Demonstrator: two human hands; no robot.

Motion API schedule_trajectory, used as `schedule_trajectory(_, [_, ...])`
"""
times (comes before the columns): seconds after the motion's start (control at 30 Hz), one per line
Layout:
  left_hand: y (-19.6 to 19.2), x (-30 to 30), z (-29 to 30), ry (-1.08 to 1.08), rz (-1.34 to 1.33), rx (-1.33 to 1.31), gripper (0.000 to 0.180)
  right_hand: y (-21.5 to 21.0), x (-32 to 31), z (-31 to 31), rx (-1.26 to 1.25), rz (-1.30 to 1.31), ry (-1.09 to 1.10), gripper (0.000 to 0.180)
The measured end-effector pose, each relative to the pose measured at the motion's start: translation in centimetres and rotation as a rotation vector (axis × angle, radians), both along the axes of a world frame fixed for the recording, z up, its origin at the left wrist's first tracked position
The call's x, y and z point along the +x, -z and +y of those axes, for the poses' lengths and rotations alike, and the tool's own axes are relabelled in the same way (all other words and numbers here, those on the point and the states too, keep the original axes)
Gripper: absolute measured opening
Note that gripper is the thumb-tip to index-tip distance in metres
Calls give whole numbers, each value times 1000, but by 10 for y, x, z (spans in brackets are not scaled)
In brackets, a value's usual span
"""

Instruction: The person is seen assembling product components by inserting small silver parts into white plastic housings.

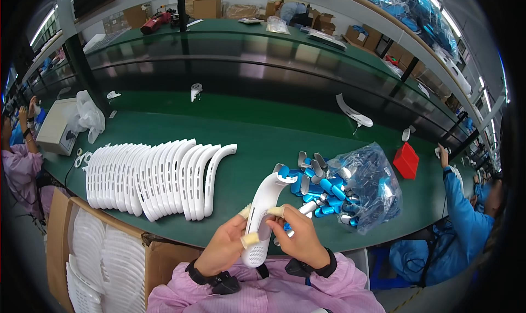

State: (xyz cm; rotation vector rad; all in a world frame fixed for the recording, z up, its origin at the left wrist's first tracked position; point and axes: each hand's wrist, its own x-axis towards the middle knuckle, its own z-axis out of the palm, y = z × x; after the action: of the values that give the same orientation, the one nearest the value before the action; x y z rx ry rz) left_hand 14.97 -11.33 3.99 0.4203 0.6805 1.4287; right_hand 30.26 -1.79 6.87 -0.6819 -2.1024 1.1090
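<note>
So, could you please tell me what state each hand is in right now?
Left hand: closed, holding the white curved piece.
Right hand: curled at the same piece; whether it grips cannot be told.

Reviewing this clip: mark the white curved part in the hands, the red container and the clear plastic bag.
White curved part (pixel 265 197), head view: upper middle of its body.
Red container (pixel 406 161), head view: middle of its side.
Clear plastic bag (pixel 376 180), head view: crumpled middle.
</note>
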Motion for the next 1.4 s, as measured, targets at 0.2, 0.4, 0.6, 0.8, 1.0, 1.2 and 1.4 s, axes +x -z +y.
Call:
schedule_trajectory(0.2, [2, 1, 1, 67, 35, 9, 88, 18, 1, 13, 379, 83, -87, 27])
schedule_trajectory(0.4, [9, -1, 4, 150, -163, 15, 89, 24, 7, 21, 249, 87, -228, 32])
schedule_trajectory(0.6, [18, -2, 2, 105, -195, 19, 89, 26, 0, 19, 276, 98, -146, 38])
schedule_trajectory(0.8, [7, 7, -3, -18, 331, 168, 83, 30, -4, 6, -462, 338, 21, 48])
schedule_trajectory(1.0, [15, 7, -6, -60, 501, 191, 79, 23, -2, 11, -807, 350, -95, 39])
schedule_trajectory(1.2, [9, 1, 6, -30, 312, 189, 77, 32, -7, 14, -687, 209, -71, 48])
schedule_trajectory(1.4, [22, -23, 26, -408, 842, 89, 57, 35, -7, 11, -1114, 119, -376, 51])
